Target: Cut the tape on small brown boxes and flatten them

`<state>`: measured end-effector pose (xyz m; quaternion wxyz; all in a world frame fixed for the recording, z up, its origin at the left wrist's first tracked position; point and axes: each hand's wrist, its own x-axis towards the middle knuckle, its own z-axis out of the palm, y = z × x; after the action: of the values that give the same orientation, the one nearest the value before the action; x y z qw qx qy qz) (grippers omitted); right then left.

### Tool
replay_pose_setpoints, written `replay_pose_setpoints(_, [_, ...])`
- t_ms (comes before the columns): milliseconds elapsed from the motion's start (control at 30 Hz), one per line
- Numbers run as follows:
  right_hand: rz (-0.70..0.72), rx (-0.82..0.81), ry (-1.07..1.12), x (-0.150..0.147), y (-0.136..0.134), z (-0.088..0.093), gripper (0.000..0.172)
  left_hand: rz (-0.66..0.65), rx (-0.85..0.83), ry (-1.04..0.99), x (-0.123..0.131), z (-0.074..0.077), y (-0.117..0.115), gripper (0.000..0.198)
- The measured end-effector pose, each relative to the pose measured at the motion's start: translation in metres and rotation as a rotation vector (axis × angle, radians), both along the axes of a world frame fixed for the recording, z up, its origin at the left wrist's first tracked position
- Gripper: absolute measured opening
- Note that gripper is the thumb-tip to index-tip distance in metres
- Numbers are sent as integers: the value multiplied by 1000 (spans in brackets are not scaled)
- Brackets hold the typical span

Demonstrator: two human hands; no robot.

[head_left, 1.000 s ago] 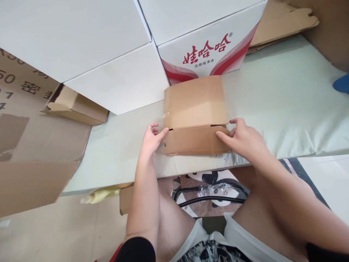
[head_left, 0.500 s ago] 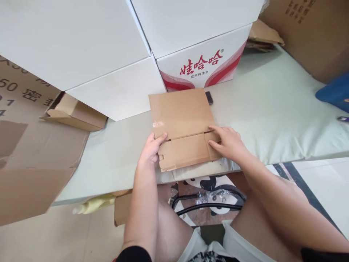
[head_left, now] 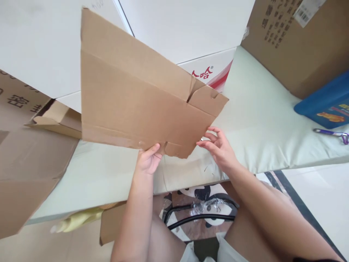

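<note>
Probably light and stiff yet foldable, the cardboard [head_left: 136, 94], tilted over the pale green surface [head_left: 253, 127], suits edge holds: the left hand [head_left: 149, 160] pinches its near edge, the right hand [head_left: 216, 147], fingers parted, beside its right.

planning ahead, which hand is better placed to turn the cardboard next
Probably the left hand: it pinches the lower edge of the cardboard, while the right hand is open beside the right edge, contact unclear.
</note>
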<state>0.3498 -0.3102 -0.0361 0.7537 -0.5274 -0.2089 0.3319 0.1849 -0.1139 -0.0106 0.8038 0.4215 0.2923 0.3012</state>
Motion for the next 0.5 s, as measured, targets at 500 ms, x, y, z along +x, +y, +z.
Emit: replay_pose_setpoints(500, [-27,-104,158,18,-17,14,57,256,49,64,-39,18,43,37])
